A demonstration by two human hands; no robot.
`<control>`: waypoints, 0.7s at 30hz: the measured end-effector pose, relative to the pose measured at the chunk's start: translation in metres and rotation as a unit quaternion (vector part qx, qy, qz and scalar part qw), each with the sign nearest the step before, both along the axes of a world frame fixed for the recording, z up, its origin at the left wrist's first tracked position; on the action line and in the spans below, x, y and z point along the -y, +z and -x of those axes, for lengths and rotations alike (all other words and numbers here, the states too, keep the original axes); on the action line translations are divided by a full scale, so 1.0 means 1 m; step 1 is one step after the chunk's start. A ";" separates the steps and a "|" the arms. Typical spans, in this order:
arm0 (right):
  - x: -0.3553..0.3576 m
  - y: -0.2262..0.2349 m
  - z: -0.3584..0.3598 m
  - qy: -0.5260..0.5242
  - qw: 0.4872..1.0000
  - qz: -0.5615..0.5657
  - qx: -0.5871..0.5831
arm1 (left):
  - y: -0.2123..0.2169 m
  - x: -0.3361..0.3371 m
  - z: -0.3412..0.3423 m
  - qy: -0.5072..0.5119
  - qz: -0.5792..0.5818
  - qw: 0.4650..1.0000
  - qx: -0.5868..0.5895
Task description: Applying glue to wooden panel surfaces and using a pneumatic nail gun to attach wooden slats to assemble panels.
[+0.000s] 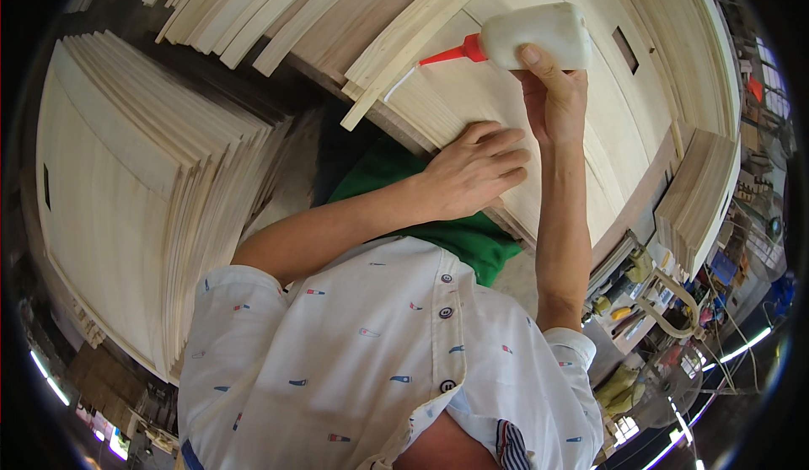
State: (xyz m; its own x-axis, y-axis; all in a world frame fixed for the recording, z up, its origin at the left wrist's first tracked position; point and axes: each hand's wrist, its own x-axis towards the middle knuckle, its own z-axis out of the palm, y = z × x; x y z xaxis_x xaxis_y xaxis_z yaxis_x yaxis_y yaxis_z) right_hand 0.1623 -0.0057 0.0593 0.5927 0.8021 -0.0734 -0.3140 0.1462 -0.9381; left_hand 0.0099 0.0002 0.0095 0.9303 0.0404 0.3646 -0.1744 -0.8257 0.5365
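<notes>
My right hand (552, 91) is wrapped round a squeeze glue bottle (539, 36), thumb on its near side. The whitish bottle lies tilted on its side in the air, its red nozzle (447, 53) pointing left. At the nozzle's tip a thin line of white glue (400, 84) runs on the pale wooden panel (497, 95), beside a wooden strip (438, 36) that lies along the panel's left end. My left hand (482, 166) rests on the panel's near edge, palm down. Its fingers are loosely bent, slightly apart, with nothing visible in them.
A tall stack of wooden panels (118, 183) stands at the left. More wooden boards (244, 15) lie at the far left. On the right are stacked wood pieces (695, 188) and a cluttered bench with a curved frame (674, 306). Green cloth (396, 179) shows below the panel's near edge.
</notes>
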 end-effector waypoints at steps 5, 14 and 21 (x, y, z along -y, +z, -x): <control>-0.008 0.005 -0.017 -0.023 0.999 -0.005 0.046 | -0.001 0.000 0.002 -0.011 0.005 1.000 -0.021; -0.021 0.009 -0.052 -0.030 0.992 -0.004 0.118 | 0.003 -0.003 0.001 -0.007 0.014 1.000 -0.013; -0.030 0.005 -0.073 -0.062 0.994 -0.016 0.091 | 0.003 -0.002 -0.002 0.003 0.018 1.000 0.014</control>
State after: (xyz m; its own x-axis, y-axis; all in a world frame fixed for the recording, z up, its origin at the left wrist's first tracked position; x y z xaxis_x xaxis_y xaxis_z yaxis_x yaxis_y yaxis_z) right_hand 0.2349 0.0239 0.0639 0.6876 0.7229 0.0686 -0.1170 0.2035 -0.9721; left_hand 0.0123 0.0026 0.0127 0.9199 0.0584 0.3879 -0.1850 -0.8074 0.5602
